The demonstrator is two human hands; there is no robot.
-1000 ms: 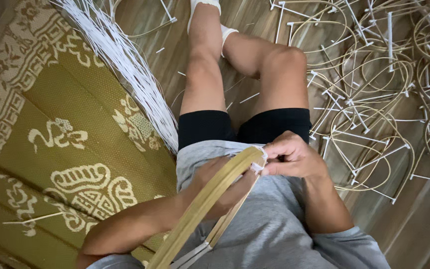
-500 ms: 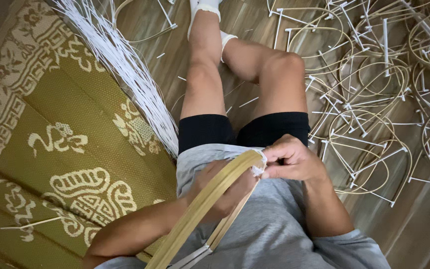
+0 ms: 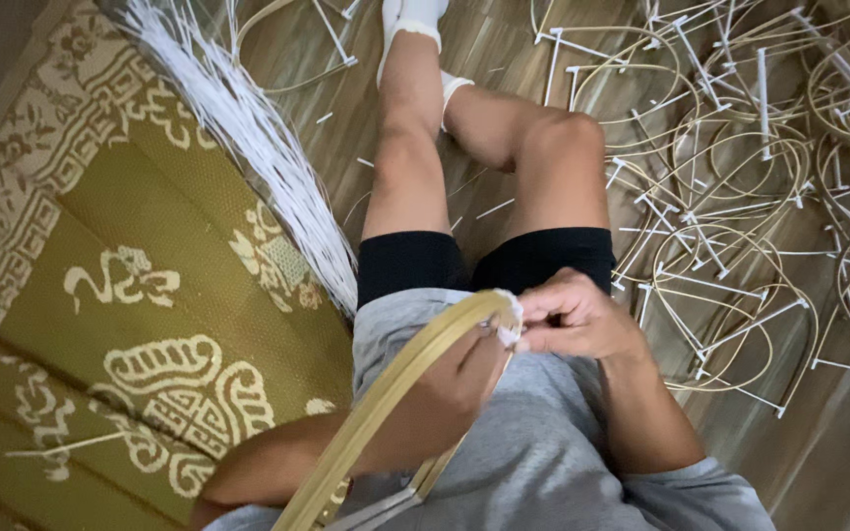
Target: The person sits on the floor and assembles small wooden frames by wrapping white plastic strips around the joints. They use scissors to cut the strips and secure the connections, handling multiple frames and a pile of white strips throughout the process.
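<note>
Down there, your biggest surroundings are the wooden floor (image 3: 504, 59) and the green patterned mat (image 3: 100, 295) on your left, with a long bundle of white strips (image 3: 248, 138) lying along the mat's edge, touching your left thigh. On your right the floor carries a spread of finished cane loops (image 3: 740, 216), overlapping one another, well apart from your hands; nothing sits in a container.

Your lap holds the flat cane hoop (image 3: 395, 393). Its long axis runs from your lower left up to the bend just above your shorts, so the working end lies right at your fingertips, up and to the right of the hoop's body. Your left hand (image 3: 455, 393) sits behind the hoop, mostly hidden by it; it looks closed round the inner strip, though you cannot tell for sure. Your right hand (image 3: 573, 320) is nearer the bend, fingers narrowed in a pinch on the white binding (image 3: 507, 324) wrapped at the hoop's top
</note>
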